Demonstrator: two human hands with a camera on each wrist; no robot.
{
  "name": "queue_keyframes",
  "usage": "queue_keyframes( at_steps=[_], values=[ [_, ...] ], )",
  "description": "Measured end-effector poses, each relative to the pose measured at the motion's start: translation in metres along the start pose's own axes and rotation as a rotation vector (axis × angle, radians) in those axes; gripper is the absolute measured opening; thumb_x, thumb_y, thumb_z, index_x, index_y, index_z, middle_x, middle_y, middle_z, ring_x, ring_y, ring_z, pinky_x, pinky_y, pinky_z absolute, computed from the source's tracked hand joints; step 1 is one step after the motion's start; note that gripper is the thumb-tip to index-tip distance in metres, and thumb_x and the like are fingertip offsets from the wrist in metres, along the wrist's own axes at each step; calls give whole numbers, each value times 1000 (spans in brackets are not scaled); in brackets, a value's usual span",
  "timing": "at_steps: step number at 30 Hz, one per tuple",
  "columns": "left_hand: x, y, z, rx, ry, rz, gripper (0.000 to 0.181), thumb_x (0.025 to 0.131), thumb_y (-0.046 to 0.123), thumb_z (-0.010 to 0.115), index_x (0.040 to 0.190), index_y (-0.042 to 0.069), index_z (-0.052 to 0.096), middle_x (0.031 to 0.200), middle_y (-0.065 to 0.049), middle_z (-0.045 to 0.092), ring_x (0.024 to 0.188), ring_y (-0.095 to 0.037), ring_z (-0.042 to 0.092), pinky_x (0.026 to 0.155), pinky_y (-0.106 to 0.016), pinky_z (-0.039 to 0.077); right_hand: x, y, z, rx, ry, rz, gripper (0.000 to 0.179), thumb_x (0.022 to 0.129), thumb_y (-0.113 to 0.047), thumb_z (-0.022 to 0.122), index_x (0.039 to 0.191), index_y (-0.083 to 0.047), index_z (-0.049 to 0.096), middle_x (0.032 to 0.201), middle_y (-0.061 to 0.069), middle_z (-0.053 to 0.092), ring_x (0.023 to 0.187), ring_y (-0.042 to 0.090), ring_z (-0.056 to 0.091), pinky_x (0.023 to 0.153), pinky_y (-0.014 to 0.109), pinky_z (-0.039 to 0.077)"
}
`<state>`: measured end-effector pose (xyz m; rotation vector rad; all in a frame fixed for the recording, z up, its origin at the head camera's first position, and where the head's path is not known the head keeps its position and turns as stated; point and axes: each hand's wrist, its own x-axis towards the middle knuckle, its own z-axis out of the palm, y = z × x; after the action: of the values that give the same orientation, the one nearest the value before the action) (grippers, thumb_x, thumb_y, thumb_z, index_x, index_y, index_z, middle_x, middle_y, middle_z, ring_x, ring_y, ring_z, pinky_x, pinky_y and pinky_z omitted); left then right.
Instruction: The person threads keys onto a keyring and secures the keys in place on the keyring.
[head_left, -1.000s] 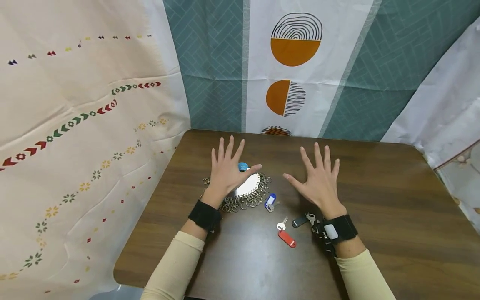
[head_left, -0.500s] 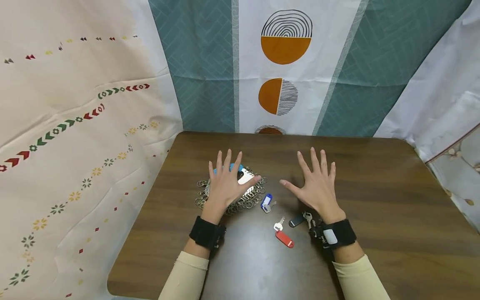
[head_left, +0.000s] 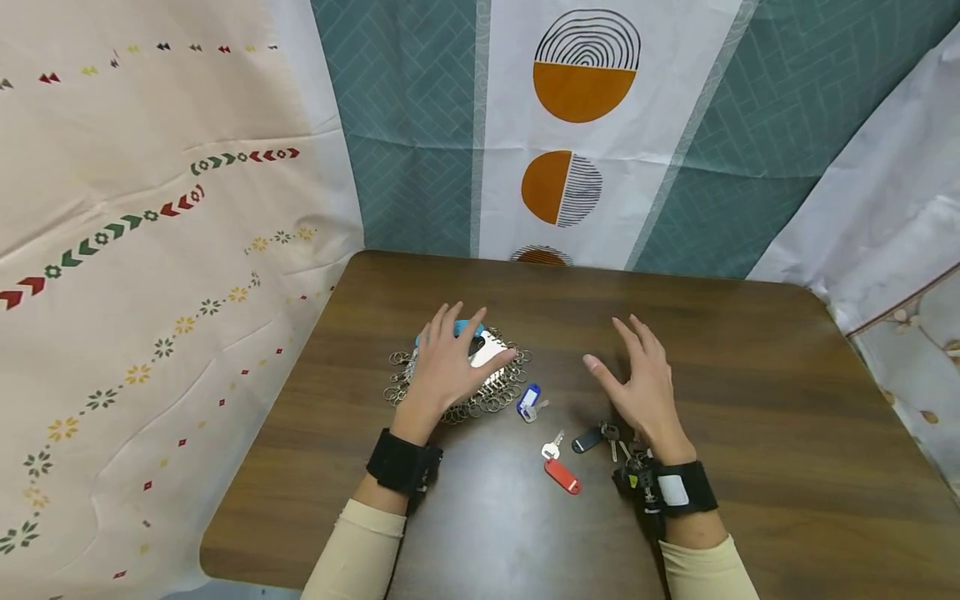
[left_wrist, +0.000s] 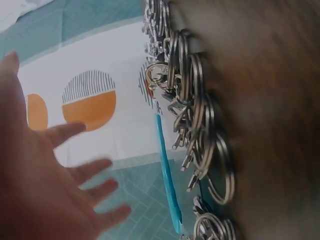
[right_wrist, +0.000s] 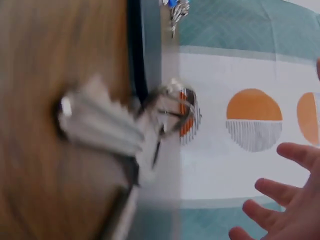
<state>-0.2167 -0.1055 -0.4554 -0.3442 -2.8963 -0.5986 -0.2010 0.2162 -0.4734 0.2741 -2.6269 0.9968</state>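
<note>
My left hand [head_left: 444, 371] hovers with spread fingers over a flat key holder [head_left: 492, 347]. That holder has a pale plate, a blue handle [left_wrist: 167, 175] and many metal split rings [left_wrist: 200, 115] round its edge; the hand hides part of it. My right hand [head_left: 643, 387] is held above the table, fingers apart, holding nothing. Below and left of it lie a dark key tag [head_left: 587, 440] with keys [right_wrist: 105, 125], blurred in the right wrist view. A blue key tag [head_left: 528, 397] with a key and a red key tag [head_left: 562, 477] with a key [head_left: 552, 448] lie between the hands.
Everything lies on a brown wooden table [head_left: 787, 400]. Patterned curtains [head_left: 412, 125] hang along the back and left sides. Black straps [head_left: 401, 462] with cameras sit on both wrists, and the right one partly hides more keys [head_left: 636, 458].
Both hands stay raised, their fingers now bending a little more. My right hand has turned slightly and shifted right, uncovering more keys near its wrist. The head view has shifted slightly.
</note>
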Motion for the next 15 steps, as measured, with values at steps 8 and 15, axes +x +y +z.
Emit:
queue_keyframes(
  at_steps=[8, 15],
  values=[
    [2, 9, 1, -93, -100, 204, 27, 103, 35, 72, 123, 16, 76, 109, -1, 69, 98, -19, 65, 83, -38, 55, -4, 15, 2, 561, 48, 169, 49, 113, -39, 53, 142, -1, 60, 143, 20, 61, 134, 32, 54, 111, 43, 39],
    [1, 15, 10, -95, -370, 221, 7, 103, 20, 71, 107, 19, 78, 93, 6, 70, 86, -11, 64, 79, -33, 53, -4, 22, 11, 728, 14, 248, 53, 113, -42, 50, 131, 7, 62, 131, 16, 70, 122, 20, 58, 101, 42, 37]
  ],
)
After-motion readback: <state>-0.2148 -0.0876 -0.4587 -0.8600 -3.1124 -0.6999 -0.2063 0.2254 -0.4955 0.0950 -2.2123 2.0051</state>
